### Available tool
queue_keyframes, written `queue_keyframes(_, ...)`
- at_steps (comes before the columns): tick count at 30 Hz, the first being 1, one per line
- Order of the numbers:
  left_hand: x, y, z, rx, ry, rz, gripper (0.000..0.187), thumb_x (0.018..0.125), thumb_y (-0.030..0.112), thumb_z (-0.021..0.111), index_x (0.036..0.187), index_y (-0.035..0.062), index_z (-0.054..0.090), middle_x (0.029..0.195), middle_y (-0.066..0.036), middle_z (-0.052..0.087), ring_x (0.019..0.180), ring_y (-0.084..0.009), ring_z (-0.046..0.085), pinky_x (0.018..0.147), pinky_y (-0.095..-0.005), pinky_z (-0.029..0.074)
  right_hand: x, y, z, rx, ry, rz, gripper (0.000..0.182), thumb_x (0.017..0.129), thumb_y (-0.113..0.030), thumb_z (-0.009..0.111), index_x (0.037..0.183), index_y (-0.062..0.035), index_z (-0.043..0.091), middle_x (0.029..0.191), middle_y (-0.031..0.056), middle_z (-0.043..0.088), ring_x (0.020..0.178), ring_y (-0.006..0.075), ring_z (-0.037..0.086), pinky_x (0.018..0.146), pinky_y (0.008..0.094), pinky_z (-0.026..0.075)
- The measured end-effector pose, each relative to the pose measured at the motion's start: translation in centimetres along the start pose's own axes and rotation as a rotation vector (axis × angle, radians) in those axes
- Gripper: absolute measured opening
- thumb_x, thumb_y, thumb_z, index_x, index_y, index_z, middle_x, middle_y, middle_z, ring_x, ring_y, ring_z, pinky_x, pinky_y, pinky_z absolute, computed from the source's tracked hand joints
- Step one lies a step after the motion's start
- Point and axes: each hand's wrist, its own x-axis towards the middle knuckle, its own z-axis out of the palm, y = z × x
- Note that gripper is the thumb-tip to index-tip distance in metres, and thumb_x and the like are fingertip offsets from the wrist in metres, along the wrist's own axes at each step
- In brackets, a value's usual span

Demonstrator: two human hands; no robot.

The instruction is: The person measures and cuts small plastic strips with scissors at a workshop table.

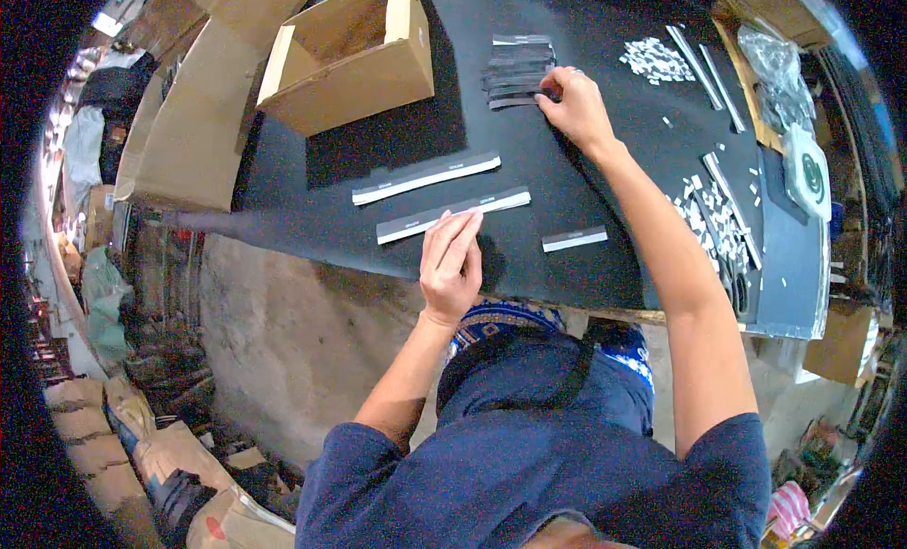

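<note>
My left hand [452, 261] is at the lower edge of a long black-and-white strip [402, 231], its fingers pressed together; what they hold, if anything, is hidden. A second long strip [425, 180] lies just above it. My right hand [576, 105] is at the right side of a stack of dark strips [515, 72], thumb and index finger pinched at its edge; I cannot make out what is between them. A short black-and-white strip [574, 239] lies on the black table [378, 256], to the right of my left hand.
An open cardboard box [368, 86] stands at the back left, beside a large cardboard flap [194, 114]. Small white pieces [655, 60] lie in a pile at the back right, near long strips [723, 88]. More white pieces [713, 232] and a white round-faced device [806, 171] are at the right.
</note>
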Motion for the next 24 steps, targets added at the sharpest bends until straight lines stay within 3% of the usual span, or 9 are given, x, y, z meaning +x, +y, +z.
queue_keyframes(2, -0.1, 0.0, 0.1, 0.046, -0.004, -0.009, 0.032, 0.078, -0.008, 0.063, 0.108, 0.0011, 0.067, 0.105, -0.013, 0.066, 0.095, -0.0306, 0.063, 0.093, -0.0427, 0.049, -0.3, 0.1, 0.0, -0.072, 0.055, -0.055, 0.02, 0.072, -0.012, 0.074, 0.085, -0.0007, 0.062, 0.082, 0.0146, 0.063, 0.078, 0.0297, 0.062, 0.07, 0.0376, 0.05)
queue_keyframes(3, 0.0, 0.1, 0.1, 0.048, -0.013, -0.029, 0.031, 0.078, -0.007, 0.064, 0.108, 0.0011, 0.067, 0.107, -0.013, 0.066, 0.098, -0.03, 0.063, 0.093, -0.0403, 0.048, -0.4, 0.2, -0.2, -0.052, -0.004, 0.004, 0.026, 0.072, -0.018, 0.071, 0.09, -0.0025, 0.061, 0.092, 0.0176, 0.059, 0.094, 0.0362, 0.058, 0.082, 0.0431, 0.048)
queue_keyframes(8, 1.4, 0.5, -1.3, -0.017, -0.15, -0.2, 0.035, 0.08, 0.001, 0.069, 0.114, 0.0016, 0.065, 0.118, -0.013, 0.063, 0.108, -0.0265, 0.06, 0.097, -0.0349, 0.043, -2.0, -1.9, -2.9, 0.003, -0.012, -0.047, 0.023, 0.074, -0.017, 0.07, 0.092, -0.0034, 0.065, 0.092, 0.0173, 0.061, 0.093, 0.0354, 0.059, 0.082, 0.0428, 0.048)
queue_keyframes(10, 2.2, 0.1, -1.7, -0.005, -0.192, -0.152, 0.038, 0.077, 0.003, 0.072, 0.114, 0.0036, 0.065, 0.114, -0.012, 0.065, 0.108, -0.0269, 0.061, 0.101, -0.0422, 0.04, -3.5, -2.9, -4.6, 0.019, -0.068, -0.037, 0.02, 0.075, -0.016, 0.069, 0.09, -0.0033, 0.066, 0.09, 0.0172, 0.061, 0.091, 0.0349, 0.06, 0.081, 0.0422, 0.049)
queue_keyframes(13, 3.6, -0.4, -1.7, 0.008, -0.308, -0.197, 0.039, 0.075, 0.007, 0.075, 0.113, 0.004, 0.066, 0.11, -0.012, 0.067, 0.105, -0.0275, 0.061, 0.103, -0.0449, 0.038, -6.2, -4.1, -6.7, 0.14, -0.269, -0.057, 0.017, 0.077, -0.012, 0.071, 0.091, -0.003, 0.069, 0.084, 0.0112, 0.064, 0.077, 0.0229, 0.063, 0.067, 0.0323, 0.05)
queue_keyframes(15, 4.4, -0.9, -1.5, 0.098, -0.43, -0.079, 0.041, 0.072, 0.009, 0.077, 0.112, 0.005, 0.066, 0.102, -0.011, 0.067, 0.098, -0.0277, 0.062, 0.099, -0.0439, 0.041, -8.2, -4.7, -7.9, 0.164, -0.288, -0.04, 0.016, 0.077, -0.012, 0.071, 0.091, -0.0031, 0.069, 0.084, 0.011, 0.064, 0.077, 0.0232, 0.063, 0.067, 0.0323, 0.05)
queue_keyframes(18, 4.6, -1.9, -1.0, 0.122, -0.488, -0.121, 0.041, 0.069, 0.011, 0.078, 0.109, 0.0062, 0.068, 0.095, -0.01, 0.065, 0.092, -0.0279, 0.061, 0.092, -0.0409, 0.044, -10.8, -6.7, -10.3, 0.201, -0.304, 0.025, 0.014, 0.078, -0.011, 0.07, 0.09, -0.0035, 0.069, 0.084, 0.0104, 0.065, 0.077, 0.0236, 0.063, 0.067, 0.0317, 0.049)
queue_keyframes(21, 5.0, -2.0, -1.3, 0.232, -0.485, -0.032, 0.038, 0.067, 0.013, 0.08, 0.103, 0.0068, 0.07, 0.092, -0.01, 0.063, 0.09, -0.0278, 0.06, 0.084, -0.0379, 0.046, -13.2, -7.9, -12.1, 0.269, -0.271, 0.136, 0.013, 0.077, -0.012, 0.07, 0.086, -0.0026, 0.068, 0.08, 0.0146, 0.064, 0.08, 0.0308, 0.063, 0.071, 0.0376, 0.049)
queue_keyframes(24, 5.1, -3.1, -2.0, 0.158, -0.546, -0.124, 0.032, 0.066, 0.013, 0.08, 0.096, 0.0058, 0.071, 0.091, -0.01, 0.062, 0.09, -0.0273, 0.06, 0.081, -0.035, 0.047, -15.4, -8.3, -13.3, 0.304, -0.235, 0.184, 0.012, 0.078, -0.011, 0.07, 0.086, -0.0029, 0.068, 0.08, 0.0137, 0.064, 0.079, 0.03, 0.063, 0.07, 0.0374, 0.048)
